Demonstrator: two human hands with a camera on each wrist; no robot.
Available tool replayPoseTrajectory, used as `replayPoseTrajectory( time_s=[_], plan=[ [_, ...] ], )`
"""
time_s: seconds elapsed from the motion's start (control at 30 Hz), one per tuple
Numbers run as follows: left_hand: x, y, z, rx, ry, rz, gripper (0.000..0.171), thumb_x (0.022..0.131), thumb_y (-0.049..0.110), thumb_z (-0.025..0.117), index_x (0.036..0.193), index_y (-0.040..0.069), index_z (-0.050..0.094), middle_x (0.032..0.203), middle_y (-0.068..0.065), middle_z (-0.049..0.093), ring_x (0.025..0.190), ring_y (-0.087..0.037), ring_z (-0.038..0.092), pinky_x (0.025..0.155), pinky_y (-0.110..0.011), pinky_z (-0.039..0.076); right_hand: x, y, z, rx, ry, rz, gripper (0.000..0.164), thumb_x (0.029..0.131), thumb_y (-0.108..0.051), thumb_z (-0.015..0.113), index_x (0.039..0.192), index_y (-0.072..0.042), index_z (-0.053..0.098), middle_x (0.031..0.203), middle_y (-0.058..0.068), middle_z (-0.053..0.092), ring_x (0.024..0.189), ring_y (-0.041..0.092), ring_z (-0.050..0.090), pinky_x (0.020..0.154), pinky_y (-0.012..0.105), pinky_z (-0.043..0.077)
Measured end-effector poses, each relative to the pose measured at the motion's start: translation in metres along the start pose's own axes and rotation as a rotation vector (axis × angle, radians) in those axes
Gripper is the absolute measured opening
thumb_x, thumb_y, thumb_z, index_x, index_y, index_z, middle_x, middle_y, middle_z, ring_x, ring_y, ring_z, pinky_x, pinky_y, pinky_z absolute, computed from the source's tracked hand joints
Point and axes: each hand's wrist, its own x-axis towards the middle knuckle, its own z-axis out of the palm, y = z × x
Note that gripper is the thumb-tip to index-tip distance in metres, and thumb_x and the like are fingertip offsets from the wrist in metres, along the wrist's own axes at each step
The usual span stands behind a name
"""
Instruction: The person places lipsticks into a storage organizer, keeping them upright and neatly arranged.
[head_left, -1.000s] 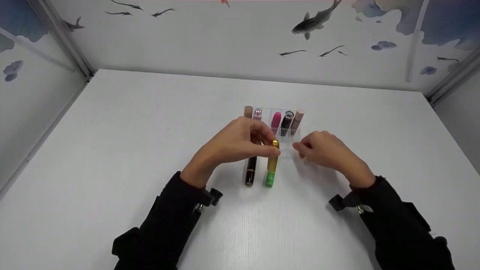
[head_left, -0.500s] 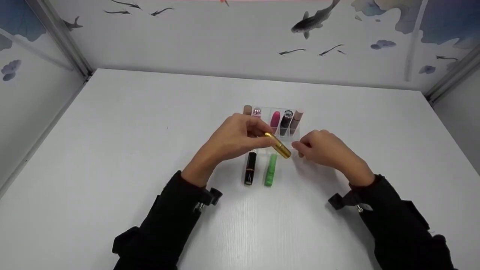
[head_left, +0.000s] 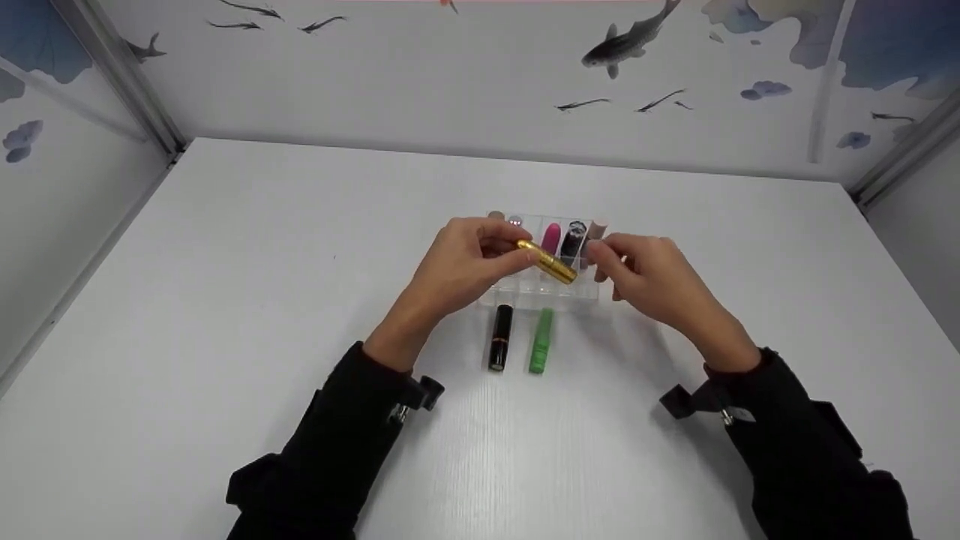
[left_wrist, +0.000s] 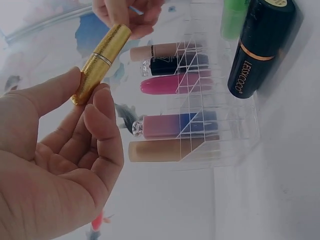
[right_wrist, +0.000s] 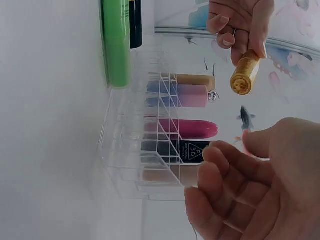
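My left hand [head_left: 457, 266] pinches a gold lipstick tube [head_left: 555, 266] by one end, between thumb and fingers. The tube slants above a clear acrylic lipstick organizer [head_left: 540, 301], its free end pointing right and down. Close to that free end is my right hand [head_left: 652, 281], fingers loosely curled and holding nothing in the right wrist view. Standing in the organizer are a magenta tube [right_wrist: 192, 129], a black tube [right_wrist: 192, 151], a pink-and-blue tube [left_wrist: 162, 126], a tan tube [left_wrist: 155, 151] and a pale pink tube [left_wrist: 162, 51].
On the white table [head_left: 225, 300], a black lipstick tube [head_left: 500, 337] with a gold band lies in front of the organizer. A light green tube [head_left: 541, 341] lies to its right. Behind the table stands a white wall panel [head_left: 450, 90] with painted fish.
My left hand has lifted the gold tube away from the green one, tilted it and carried it up and left over the organizer. My right hand has moved slightly up and forward.
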Motion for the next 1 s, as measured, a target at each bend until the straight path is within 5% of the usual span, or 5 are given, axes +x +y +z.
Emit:
replayPoseTrajectory(
  time_s=[0.17,0.37,0.63,1.0],
  plan=[
    [0.001,-0.001,0.001,0.014,0.013,0.007,0.034,0.108,0.017,0.086,0.134,-0.004,0.083,0.126,-0.020,0.085,0.107,-0.024,0.079,0.093,-0.023,0.063,-0.002,-0.007,0.003,0.054,-0.064,-0.113,0.028,0.121,-0.018,0.065,0.127,0.003,0.082,0.108,0.021,0.085,0.072,0.028,0.076,0.064,0.020,0.052],
    [0.001,-0.002,0.002,0.022,0.019,0.021,0.033,0.110,0.017,0.083,0.135,-0.005,0.082,0.126,-0.020,0.084,0.104,-0.023,0.076,0.093,-0.023,0.063,-0.003,-0.008,0.006,0.056,-0.139,-0.191,0.024,0.119,-0.014,0.066,0.125,0.003,0.082,0.108,0.021,0.083,0.073,0.024,0.076,0.066,0.020,0.054],
    [-0.001,-0.001,0.004,0.014,0.005,0.049,0.035,0.112,0.016,0.079,0.140,-0.005,0.080,0.125,-0.021,0.080,0.100,-0.020,0.066,0.088,-0.019,0.056,-0.003,-0.010,0.010,0.063,-0.202,-0.226,0.023,0.119,-0.015,0.069,0.127,0.001,0.083,0.104,0.018,0.081,0.074,0.019,0.074,0.068,0.021,0.056],
    [-0.002,0.000,0.007,0.030,0.000,0.044,0.032,0.113,0.016,0.078,0.139,-0.003,0.081,0.124,-0.018,0.079,0.104,-0.020,0.069,0.093,-0.022,0.058,-0.004,-0.011,0.016,0.055,-0.202,-0.267,0.022,0.118,-0.015,0.069,0.124,0.002,0.083,0.100,0.017,0.083,0.072,0.026,0.076,0.070,0.022,0.056]
  ],
)
